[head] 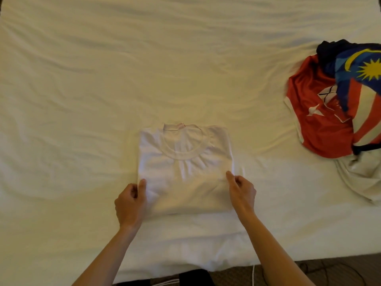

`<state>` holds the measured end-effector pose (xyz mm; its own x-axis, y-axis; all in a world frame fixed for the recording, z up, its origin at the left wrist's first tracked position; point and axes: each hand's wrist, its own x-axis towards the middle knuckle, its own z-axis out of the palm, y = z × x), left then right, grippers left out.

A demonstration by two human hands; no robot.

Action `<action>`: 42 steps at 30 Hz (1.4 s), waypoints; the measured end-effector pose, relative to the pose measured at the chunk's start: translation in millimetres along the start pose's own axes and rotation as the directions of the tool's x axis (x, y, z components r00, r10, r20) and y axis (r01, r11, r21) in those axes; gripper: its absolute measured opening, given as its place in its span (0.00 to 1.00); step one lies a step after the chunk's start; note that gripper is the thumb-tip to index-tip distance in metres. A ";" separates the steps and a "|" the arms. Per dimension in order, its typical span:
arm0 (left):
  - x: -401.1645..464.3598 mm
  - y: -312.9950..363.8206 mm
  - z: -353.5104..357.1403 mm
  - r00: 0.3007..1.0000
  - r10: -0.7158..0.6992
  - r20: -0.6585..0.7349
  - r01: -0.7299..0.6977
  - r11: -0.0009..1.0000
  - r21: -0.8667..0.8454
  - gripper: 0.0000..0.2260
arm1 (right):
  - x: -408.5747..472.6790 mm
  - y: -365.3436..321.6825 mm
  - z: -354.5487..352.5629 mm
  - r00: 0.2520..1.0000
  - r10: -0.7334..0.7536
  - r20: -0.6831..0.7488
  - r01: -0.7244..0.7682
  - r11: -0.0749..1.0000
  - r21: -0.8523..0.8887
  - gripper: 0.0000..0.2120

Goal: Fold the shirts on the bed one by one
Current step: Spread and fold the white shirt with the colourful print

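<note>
Your two bare forearms reaching forward from the near edge, your left hand (130, 203) curled, thumb pinching inward, your right hand (241, 191) likewise curled, thumb and fingertips pressed together, wrists angled slightly toward each other

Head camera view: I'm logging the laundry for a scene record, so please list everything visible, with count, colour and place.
Bed: one, cream-white wrinkled sheet, fills most of the view.
White shirt: one, white, folded into a rectangle, collar up, centre near the front edge.
Red shirt: one, red with white print, crumpled, right side.
Flag-print shirt: one, blue, yellow, red and white, lying partly on the red one.
Cream garment: one, off-white, bunched below the pile.
Floor: brownish, bottom right, with thin cables.
Left hand: one, grip pinching the white shirt's lower left edge.
Right hand: one, grip pinching its lower right edge.
</note>
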<state>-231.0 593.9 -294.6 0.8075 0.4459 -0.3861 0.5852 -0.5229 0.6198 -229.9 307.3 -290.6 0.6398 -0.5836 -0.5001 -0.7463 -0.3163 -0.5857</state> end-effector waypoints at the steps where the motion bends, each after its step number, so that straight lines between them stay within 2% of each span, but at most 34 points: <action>1: -1.1 -0.2 -0.9 0.999 0.051 -0.005 -0.051 0.998 -0.019 0.22 | 0.1 3.5 -3.6 0.999 -0.052 -0.015 0.051 0.999 -0.008 0.24; 4: -0.7 -1.0 -2.4 0.992 0.109 -0.067 -0.112 0.993 -0.044 0.21 | 2.9 7.4 -9.0 0.991 -0.101 -0.084 0.102 0.995 0.008 0.21; 9: -14.7 -12.7 -2.0 1.000 -0.008 0.017 0.008 1.000 -0.005 0.21 | -9.8 14.0 -3.8 0.999 0.011 -0.040 -0.010 0.999 0.039 0.18; 11: -17.3 -15.1 -4.1 0.999 0.001 0.037 -0.001 1.000 -0.018 0.20 | -19.9 20.2 -6.6 1.000 0.002 -0.028 0.000 0.998 0.056 0.13; 13: -17.2 -16.7 -7.2 0.999 0.026 0.039 -0.025 0.999 -0.024 0.18 | -26.7 29.7 -11.7 0.998 -0.043 0.047 0.044 0.999 -0.011 0.08; 15: -15.8 -17.6 -11.4 0.998 0.056 0.031 -0.056 0.998 -0.015 0.15 | -26.8 39.3 -18.8 0.995 -0.061 0.077 0.065 0.996 -0.056 0.08; 18: -14.2 -17.6 -16.0 0.995 0.055 0.081 -0.054 0.998 -0.024 0.12 | -28.4 40.8 -23.8 1.000 -0.020 0.021 0.021 0.999 -0.043 0.07; 20: -17.0 -15.9 -17.6 0.998 0.021 0.063 -0.020 0.999 -0.027 0.10 | -40.2 37.2 -15.6 0.995 -0.076 -0.063 0.069 0.991 -0.113 0.10; 22: -26.5 -9.6 -11.6 0.996 0.065 -0.064 -0.062 0.997 0.050 0.18 | -60.6 28.5 3.9 0.936 -0.336 -0.103 0.295 0.911 -0.289 0.19; 24: -41.0 2.0 5.5 0.970 0.229 -0.086 -0.214 0.965 0.153 0.25 | -77.3 17.7 30.1 0.807 -0.588 0.061 0.569 0.746 -0.346 0.25; 26: -50.6 15.8 26.3 0.918 0.383 0.105 -0.397 0.894 0.210 0.27 | -80.7 14.2 54.7 0.669 -0.679 0.301 0.741 0.583 -0.333 0.28; 28: -42.7 8.7 38.0 0.813 0.471 0.343 -0.571 0.763 0.304 0.27 | -64.1 22.3 62.5 0.586 -0.658 0.472 0.808 0.430 -0.404 0.29; 29: -31.7 -3.0 35.9 0.766 0.490 0.415 -0.635 0.673 0.378 0.28 | -49.2 29.7 58.3 0.590 -0.630 0.504 0.800 0.377 -0.466 0.30; 30: -18.8 -16.1 28.5 0.756 0.487 0.438 -0.653 0.607 0.453 0.28 | -32.6 37.8 49.8 0.644 -0.587 0.491 0.754 0.375 -0.539 0.31; 31: -4.6 -29.2 17.9 0.791 0.456 0.407 -0.611 0.597 0.520 0.30 | -16.3 45.6 38.5 0.731 -0.539 0.418 0.665 0.427 -0.613 0.33; 32: 8.5 -40.6 6.9 0.853 0.406 0.327 -0.521 0.633 0.573 0.31 | -3.0 49.9 26.5 0.823 -0.486 0.295 0.538 0.502 -0.677 0.34; 33: 17.6 -48.1 -1.3 0.911 0.348 0.224 -0.409 0.682 0.606 0.32 | 5.3 50.8 18.5 0.884 -0.440 0.160 0.414 0.576 -0.705 0.34; 34: 21.1 -48.9 -3.9 0.940 0.308 0.145 -0.330 0.716 0.615 0.32 | 7.0 46.8 16.6 0.898 -0.432 0.084 0.362 0.616 -0.700 0.35; 35: 19.5 -42.6 0.2 0.938 0.323 0.124 -0.331 0.731 0.597 0.31 | 3.8 40.5 21.2 0.867 -0.486 0.114 0.425 0.598 -0.679 0.35; 36: 14.0 -33.4 10.3 0.905 0.392 0.166 -0.415 0.722 0.554 0.30 | -2.5 34.8 31.4 0.783 -0.575 0.237 0.570 0.513 -0.641 0.35; 38: 5.1 -12.8 34.3 0.746 0.555 0.369 -0.666 0.595 0.450 0.29 | -9.1 25.5 51.5 0.490 -0.681 0.545 0.845 0.216 -0.489 0.34; 39: 10.4 -5.0 40.1 0.669 0.592 0.449 -0.742 0.513 0.431 0.29 | 0.4 17.9 54.0 0.414 -0.675 0.610 0.883 0.136 -0.449 0.34; 40: 23.5 -0.7 41.8 0.645 0.589 0.487 -0.764 0.473 0.440 0.30 | 16.3 11.9 52.2 0.430 -0.659 0.618 0.875 0.134 -0.465 0.34; 41: 40.8 0.1 39.0 0.680 0.558 0.476 -0.732 0.479 0.484 0.31 | 33.5 8.1 47.1 0.508 -0.634 0.583 0.830 0.178 -0.529 0.35; 42: 60.1 -1.1 33.1 0.749 0.507 0.426 -0.660 0.507 0.555 0.33 | 51.0 4.0 39.8 0.610 -0.595 0.523 0.758 0.246 -0.604 0.36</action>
<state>-180.7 597.3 -341.1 0.9334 -0.2411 -0.2659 -0.1946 -0.9624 0.1898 -193.0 306.0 -343.9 0.9305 0.2240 -0.2899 0.1910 -0.9719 -0.1380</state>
